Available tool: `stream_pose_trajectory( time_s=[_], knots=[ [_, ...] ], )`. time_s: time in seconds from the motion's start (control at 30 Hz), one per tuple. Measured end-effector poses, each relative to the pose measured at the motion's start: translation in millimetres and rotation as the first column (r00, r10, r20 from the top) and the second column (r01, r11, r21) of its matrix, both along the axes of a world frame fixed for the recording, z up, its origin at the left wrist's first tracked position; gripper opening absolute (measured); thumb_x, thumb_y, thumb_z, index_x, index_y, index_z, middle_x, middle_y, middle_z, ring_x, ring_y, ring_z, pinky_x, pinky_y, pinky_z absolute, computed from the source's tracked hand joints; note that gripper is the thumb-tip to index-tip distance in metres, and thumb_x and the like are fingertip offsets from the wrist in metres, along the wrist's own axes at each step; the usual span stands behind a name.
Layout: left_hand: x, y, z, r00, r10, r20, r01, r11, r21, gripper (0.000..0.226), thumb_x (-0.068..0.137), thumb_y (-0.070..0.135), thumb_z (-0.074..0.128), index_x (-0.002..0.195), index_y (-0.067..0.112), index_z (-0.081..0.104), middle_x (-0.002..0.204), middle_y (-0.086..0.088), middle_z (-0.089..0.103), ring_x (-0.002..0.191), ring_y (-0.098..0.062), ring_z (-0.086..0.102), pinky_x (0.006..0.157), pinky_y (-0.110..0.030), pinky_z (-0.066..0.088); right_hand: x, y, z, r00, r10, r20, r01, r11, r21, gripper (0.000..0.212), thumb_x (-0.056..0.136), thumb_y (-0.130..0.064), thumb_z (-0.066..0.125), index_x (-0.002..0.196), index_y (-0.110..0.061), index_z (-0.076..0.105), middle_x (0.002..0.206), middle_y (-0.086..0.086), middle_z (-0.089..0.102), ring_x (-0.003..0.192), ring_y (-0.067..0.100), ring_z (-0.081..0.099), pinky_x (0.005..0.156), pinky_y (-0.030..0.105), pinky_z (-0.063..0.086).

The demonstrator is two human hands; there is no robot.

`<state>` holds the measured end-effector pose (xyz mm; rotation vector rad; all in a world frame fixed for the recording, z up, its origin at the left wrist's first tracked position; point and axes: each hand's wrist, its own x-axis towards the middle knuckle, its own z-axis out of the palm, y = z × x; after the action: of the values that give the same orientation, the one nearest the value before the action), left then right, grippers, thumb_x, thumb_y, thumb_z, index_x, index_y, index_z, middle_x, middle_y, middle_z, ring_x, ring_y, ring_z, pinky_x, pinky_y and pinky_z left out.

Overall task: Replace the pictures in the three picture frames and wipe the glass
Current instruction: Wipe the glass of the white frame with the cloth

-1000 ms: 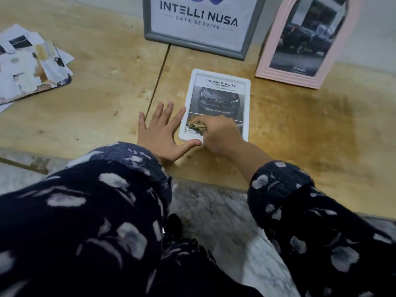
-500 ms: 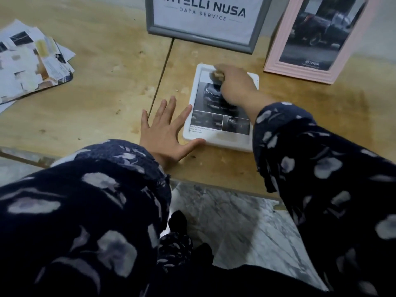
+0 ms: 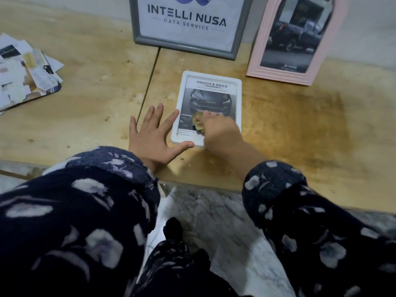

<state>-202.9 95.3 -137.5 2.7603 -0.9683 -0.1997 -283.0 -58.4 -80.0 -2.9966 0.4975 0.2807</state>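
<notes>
Wiping back down the glass from its top edge, the right hand (image 3: pixel 218 129) grips a cloth (image 3: pixel 198 124) on the white frame (image 3: pixel 211 77), flat on the bench (image 3: pixel 85 82). The left hand (image 3: pixel 153 135), fingers spread, steadies its corner; wiping looks unfinished.

A small frame (image 3: pixel 209 82) lies flat on the counter (image 3: pixel 85 93), near its front edge. The left hand (image 3: pixel 153 136) rests flat on the counter at the frame's left side, thumb along its near edge. The right hand (image 3: pixel 218 131) presses a cloth (image 3: pixel 198 123) onto the frame's lower glass. Behind stand a wide frame (image 3: pixel 186 41) and, to its right, an arched frame (image 3: pixel 285 71). A paper pile (image 3: pixel 25 71) lies far left.
</notes>
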Motion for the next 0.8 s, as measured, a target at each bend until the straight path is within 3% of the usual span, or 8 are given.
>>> stream_pose_trajectory(
  time_s=[0.07,0.13,0.27,0.33,0.4,0.53,0.7,0.8],
  knots=[
    [0.4,0.3,-0.3,1.000,0.000,0.006,0.000,1.000,-0.001,0.095,0.067,0.095,0.018,0.149,0.050,0.004,0.163,0.006,-0.001,0.149,-0.014,-0.005,0.116,-0.058,-0.001,-13.3,6.2,-8.0,0.988,0.061,0.145,-0.057,0.998,-0.029,0.036,0.084,-0.002,0.043,0.114,-0.003,0.063,0.103,0.014,0.067,0.091,0.032,0.064,0.074,0.033,0.049],
    [0.3,0.0,-0.4,1.000,-0.001,0.008,0.001,1.000,-0.006,0.094,0.068,0.095,0.019,0.149,0.049,0.005,0.163,0.006,0.000,0.149,-0.014,-0.004,0.116,-0.058,0.000,-25.2,9.0,-6.4,0.972,0.112,0.206,-0.109,0.994,-0.022,0.031,0.070,0.002,0.047,0.090,-0.001,0.071,0.071,0.014,0.067,0.063,0.033,0.065,0.055,0.028,0.047],
    [0.1,0.1,-0.3,1.000,-0.004,0.012,0.004,1.000,-0.015,0.096,0.067,0.095,0.018,0.150,0.047,0.007,0.163,0.006,0.001,0.149,-0.014,-0.004,0.116,-0.058,0.001,-20.5,-1.6,21.4,0.999,0.033,-0.041,-0.026,0.987,0.160,0.038,0.089,-0.007,0.044,0.125,-0.011,0.056,0.119,0.012,0.062,0.112,0.031,0.054,0.086,0.031,0.039],
    [0.8,0.4,-0.9,1.000,-0.002,0.008,0.002,1.000,-0.015,0.096,0.067,0.095,0.017,0.150,0.047,0.007,0.163,0.007,0.001,0.149,-0.014,-0.004,0.116,-0.058,0.000,-6.7,-18.2,42.6,0.993,-0.091,-0.068,0.110,0.924,0.366,0.026,0.090,-0.010,0.044,0.111,-0.009,0.061,0.117,0.015,0.062,0.110,0.031,0.054,0.081,0.030,0.040],
    [0.6,0.1,-0.8,1.000,-0.001,0.002,0.001,1.000,-0.015,0.097,0.066,0.095,0.017,0.150,0.047,0.007,0.163,0.007,0.000,0.149,-0.014,-0.005,0.116,-0.058,0.000,11.9,-35.8,56.4,0.979,-0.203,0.035,0.165,0.876,0.454,0.018,0.088,-0.009,0.044,0.093,-0.008,0.061,0.103,0.017,0.063,0.100,0.030,0.056,0.075,0.030,0.040],
    [0.7,0.3,-0.7,1.000,0.004,0.000,-0.004,1.000,-0.014,0.097,0.065,0.096,0.017,0.149,0.049,0.007,0.163,0.008,-0.001,0.149,-0.013,-0.006,0.117,-0.057,-0.002,57.6,-70.9,43.7,0.932,-0.295,0.210,0.219,0.921,0.323,0.031,0.088,-0.004,0.045,0.111,-0.012,0.064,0.116,0.012,0.064,0.110,0.031,0.057,0.085,0.029,0.044],
    [0.2,-0.3,-0.4,1.000,0.007,-0.004,-0.007,1.000,-0.014,0.095,0.066,0.094,0.018,0.149,0.050,0.007,0.162,0.008,0.000,0.149,-0.012,-0.006,0.116,-0.057,-0.001,58.3,-68.1,3.8,0.982,-0.175,0.068,0.172,0.984,0.053,0.044,0.089,0.000,0.041,0.132,-0.007,0.050,0.131,0.016,0.054,0.119,0.035,0.051,0.093,0.038,0.043],
    [1.0,-1.1,-0.1,1.000,0.013,-0.006,-0.013,1.000,-0.019,0.095,0.065,0.094,0.018,0.149,0.050,0.008,0.162,0.009,0.001,0.149,-0.012,-0.006,0.116,-0.057,-0.002,47.0,-62.9,-6.4,0.977,-0.182,0.111,0.176,0.982,0.061,0.057,0.085,0.003,0.043,0.138,-0.016,0.046,0.133,0.010,0.055,0.119,0.032,0.053,0.093,0.037,0.044]
  ],
)
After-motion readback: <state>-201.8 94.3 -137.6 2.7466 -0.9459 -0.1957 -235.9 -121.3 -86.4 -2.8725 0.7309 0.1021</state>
